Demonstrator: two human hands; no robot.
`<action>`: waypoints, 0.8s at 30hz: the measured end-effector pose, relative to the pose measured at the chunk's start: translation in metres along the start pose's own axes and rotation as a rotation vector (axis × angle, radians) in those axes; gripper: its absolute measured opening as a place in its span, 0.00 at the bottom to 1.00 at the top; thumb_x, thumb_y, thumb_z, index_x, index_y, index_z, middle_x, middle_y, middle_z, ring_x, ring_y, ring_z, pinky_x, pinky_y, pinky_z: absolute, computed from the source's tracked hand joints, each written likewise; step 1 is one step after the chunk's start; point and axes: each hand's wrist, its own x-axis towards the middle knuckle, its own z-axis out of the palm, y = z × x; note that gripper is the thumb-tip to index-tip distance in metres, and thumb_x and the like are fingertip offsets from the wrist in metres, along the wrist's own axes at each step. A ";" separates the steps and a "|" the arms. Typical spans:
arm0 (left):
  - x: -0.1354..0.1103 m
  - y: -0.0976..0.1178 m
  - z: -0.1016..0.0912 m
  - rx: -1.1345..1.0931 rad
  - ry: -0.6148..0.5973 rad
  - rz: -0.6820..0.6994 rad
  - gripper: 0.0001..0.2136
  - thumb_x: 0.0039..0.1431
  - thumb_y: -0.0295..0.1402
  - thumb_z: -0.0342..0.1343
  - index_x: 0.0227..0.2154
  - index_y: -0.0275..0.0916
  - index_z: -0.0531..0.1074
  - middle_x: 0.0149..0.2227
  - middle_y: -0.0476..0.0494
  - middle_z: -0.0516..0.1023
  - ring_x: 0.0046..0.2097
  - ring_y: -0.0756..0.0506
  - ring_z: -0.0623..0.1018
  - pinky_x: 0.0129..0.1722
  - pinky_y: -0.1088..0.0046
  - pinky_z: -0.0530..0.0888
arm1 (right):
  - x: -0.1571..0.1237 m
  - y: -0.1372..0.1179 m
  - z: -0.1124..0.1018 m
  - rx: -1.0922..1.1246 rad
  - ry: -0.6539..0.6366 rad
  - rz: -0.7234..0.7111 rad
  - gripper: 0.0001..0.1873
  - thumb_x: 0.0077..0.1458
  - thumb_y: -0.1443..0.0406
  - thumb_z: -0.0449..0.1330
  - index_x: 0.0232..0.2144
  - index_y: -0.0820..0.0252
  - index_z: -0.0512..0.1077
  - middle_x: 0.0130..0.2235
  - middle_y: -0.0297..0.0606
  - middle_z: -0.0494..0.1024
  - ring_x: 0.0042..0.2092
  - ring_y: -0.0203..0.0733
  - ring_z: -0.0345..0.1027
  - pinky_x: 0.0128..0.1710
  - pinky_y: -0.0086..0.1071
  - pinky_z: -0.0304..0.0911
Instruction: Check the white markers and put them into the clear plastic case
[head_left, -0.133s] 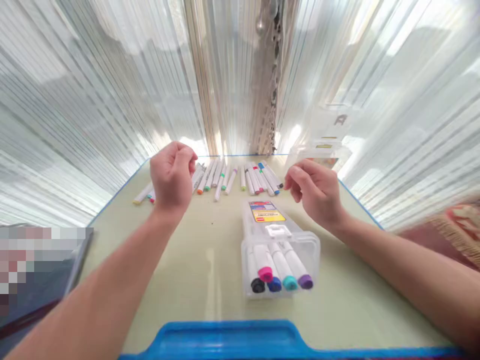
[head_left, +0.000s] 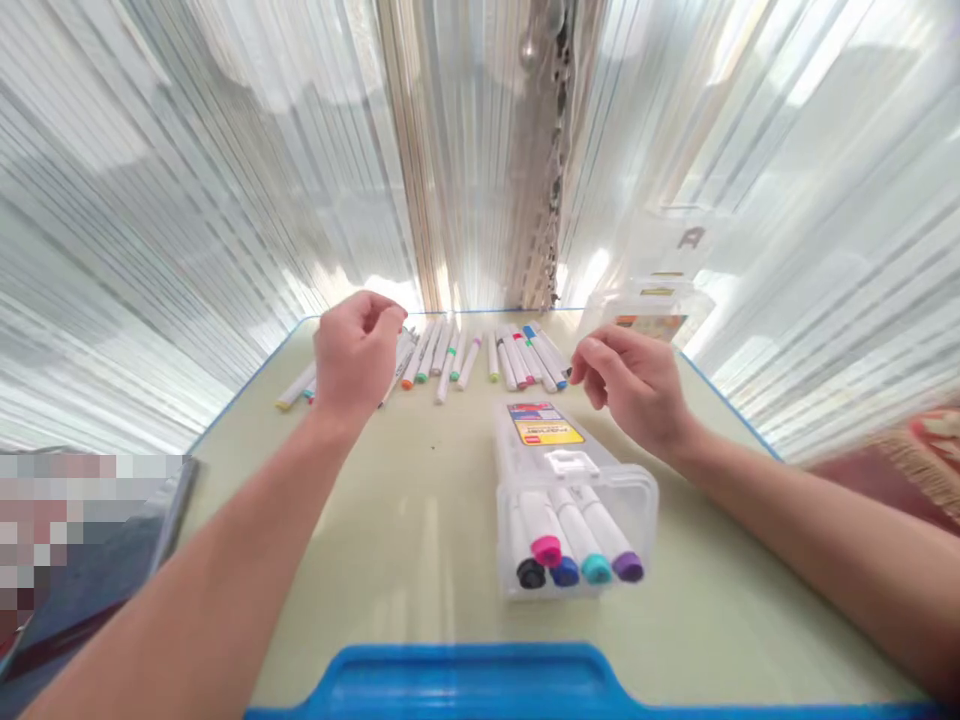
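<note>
Head view: left hand (head_left: 352,360) by loose markers (head_left: 443,378) on counter (head_left: 375,560), grip curled; can't tell if clamped on anything. Right hand (head_left: 634,385) at row's right end, thumb near forefinger; can't tell contact. Clear box (head_left: 649,500) nearer wearer, five capped markers (head_left: 585,525) inside.

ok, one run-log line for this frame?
left hand: curled by loose markers, hold unclear | right hand: curled, hold unclear | clear case: on table; black, pink, blue, teal, purple marker caps visible inside

fingers (head_left: 594,352) partly hidden, forearms (head_left: 251,530) cropped, label (head_left: 546,425) blurred
</note>
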 end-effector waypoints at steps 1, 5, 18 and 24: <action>0.000 -0.003 0.000 0.099 -0.028 -0.010 0.04 0.53 0.31 0.56 0.27 0.39 0.74 0.25 0.49 0.75 0.27 0.49 0.71 0.26 0.72 0.65 | 0.000 0.001 0.000 -0.001 -0.015 0.017 0.14 0.61 0.65 0.56 0.23 0.60 0.70 0.21 0.32 0.73 0.16 0.28 0.58 0.16 0.27 0.52; -0.004 -0.014 0.002 0.377 -0.175 0.047 0.05 0.52 0.31 0.58 0.31 0.40 0.78 0.30 0.46 0.80 0.30 0.46 0.75 0.36 0.68 0.71 | -0.001 0.004 0.001 -0.020 -0.085 0.065 0.13 0.61 0.64 0.57 0.24 0.60 0.72 0.21 0.32 0.73 0.17 0.30 0.60 0.16 0.27 0.53; -0.013 -0.027 0.016 0.555 -0.391 0.320 0.14 0.62 0.32 0.51 0.41 0.36 0.81 0.42 0.38 0.81 0.47 0.38 0.77 0.53 0.58 0.72 | -0.001 0.003 0.001 -0.082 -0.159 0.076 0.14 0.62 0.63 0.58 0.24 0.59 0.74 0.20 0.32 0.75 0.18 0.31 0.62 0.18 0.26 0.55; -0.011 -0.033 0.016 0.588 -0.425 0.338 0.15 0.63 0.33 0.51 0.43 0.36 0.82 0.44 0.39 0.82 0.48 0.37 0.77 0.57 0.56 0.70 | -0.001 0.001 0.000 -0.086 -0.170 0.084 0.14 0.62 0.63 0.57 0.25 0.60 0.74 0.21 0.32 0.75 0.18 0.30 0.62 0.18 0.26 0.56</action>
